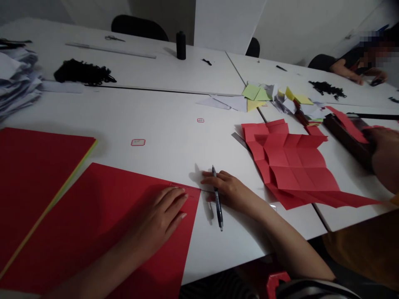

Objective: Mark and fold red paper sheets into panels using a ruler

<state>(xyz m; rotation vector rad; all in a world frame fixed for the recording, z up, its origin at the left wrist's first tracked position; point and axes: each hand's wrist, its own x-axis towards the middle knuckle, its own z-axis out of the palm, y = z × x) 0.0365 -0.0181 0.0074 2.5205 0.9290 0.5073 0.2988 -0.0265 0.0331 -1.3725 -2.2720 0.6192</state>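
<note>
My left hand (165, 214) lies palm down on a large sheet of red paper (124, 203), fingers stretched out near its far right corner. Under and beyond those fingertips, a thin marked strip (187, 186) runs along the sheet's far edge; I cannot make out whether it is a clear ruler or drawn lines. Just off the paper's right edge, my right hand (229, 189) rests on the white table and holds a dark pen (217, 201) between its fingers. The pen points away from me, its tip clear of the paper.
To the left lies a stack of red and yellow paper (40, 166). Creased red paper (299, 162) spreads on the right, near another person's hand (386, 153) and a dark box (346, 135). Farther off are paper scraps (257, 92), black yarn (81, 72) and a black bottle (181, 45).
</note>
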